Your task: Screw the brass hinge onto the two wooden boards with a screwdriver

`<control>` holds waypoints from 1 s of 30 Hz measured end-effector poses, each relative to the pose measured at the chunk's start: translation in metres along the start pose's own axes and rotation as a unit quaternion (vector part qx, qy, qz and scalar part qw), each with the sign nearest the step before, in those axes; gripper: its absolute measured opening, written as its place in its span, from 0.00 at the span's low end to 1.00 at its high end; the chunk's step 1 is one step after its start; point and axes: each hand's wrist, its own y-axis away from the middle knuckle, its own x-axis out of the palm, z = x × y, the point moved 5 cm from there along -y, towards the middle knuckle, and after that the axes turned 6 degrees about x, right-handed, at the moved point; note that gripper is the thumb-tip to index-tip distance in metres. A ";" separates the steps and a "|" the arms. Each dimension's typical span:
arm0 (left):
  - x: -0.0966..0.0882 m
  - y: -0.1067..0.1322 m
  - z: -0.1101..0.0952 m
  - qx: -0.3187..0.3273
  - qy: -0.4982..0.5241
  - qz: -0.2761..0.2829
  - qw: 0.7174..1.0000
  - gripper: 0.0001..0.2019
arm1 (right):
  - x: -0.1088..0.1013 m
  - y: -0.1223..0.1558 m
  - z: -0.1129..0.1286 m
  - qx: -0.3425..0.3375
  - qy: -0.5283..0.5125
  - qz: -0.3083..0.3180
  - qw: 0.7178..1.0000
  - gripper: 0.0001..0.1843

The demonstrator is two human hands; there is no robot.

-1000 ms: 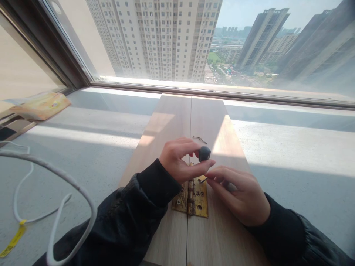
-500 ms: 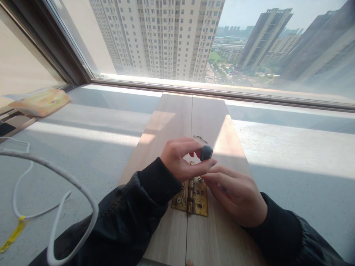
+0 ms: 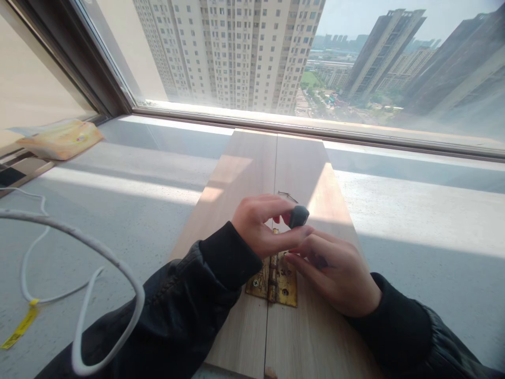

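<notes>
My left hand (image 3: 262, 223) is closed around the dark, stubby handle of a screwdriver (image 3: 299, 216), held above the hinge; its shaft is hidden. Just right of it, the thumb and fingers of my right hand (image 3: 333, 268) are pinched together over the hinge's right leaf; a small screw between them showed earlier, and the fingers now mostly cover it. The worn brass hinge (image 3: 290, 297) lies opened flat across the seam of two pale wooden boards (image 3: 252, 326). A cross-head screw (image 3: 255, 283) sits in its left leaf, whose upper part my left hand hides.
Thin loose screws (image 3: 288, 196) lie on the boards beyond my hands. A white cable (image 3: 114, 258) with a yellow tag (image 3: 21, 326) loops at the left. An orange-and-white soft packet (image 3: 65, 139) rests by the window frame (image 3: 106, 89). The boards reach the window across a pale sill (image 3: 414, 221).
My right fingers have curled in closer to the left hand and the screwdriver, covering the small screw's shiny end. The view has shifted slightly; the hinge and boards stay put.
</notes>
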 end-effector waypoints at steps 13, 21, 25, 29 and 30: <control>0.001 0.003 0.003 -0.018 0.007 0.007 1.000 0.07 | 0.001 0.000 0.000 -0.005 -0.002 0.018 1.000 0.04; 0.000 0.003 0.003 -0.024 0.006 0.010 1.000 0.08 | 0.002 0.000 0.002 -0.010 0.019 0.010 1.000 0.06; 0.001 0.002 0.002 -0.024 0.008 0.013 1.000 0.07 | 0.003 -0.001 0.000 -0.009 0.026 0.014 1.000 0.09; 0.001 0.002 0.002 -0.024 0.013 0.012 1.000 0.07 | 0.004 0.000 -0.001 -0.004 0.027 0.021 0.999 0.09; 0.001 0.002 0.002 -0.024 0.013 0.014 1.000 0.07 | 0.004 0.000 -0.001 -0.005 0.024 0.026 0.999 0.09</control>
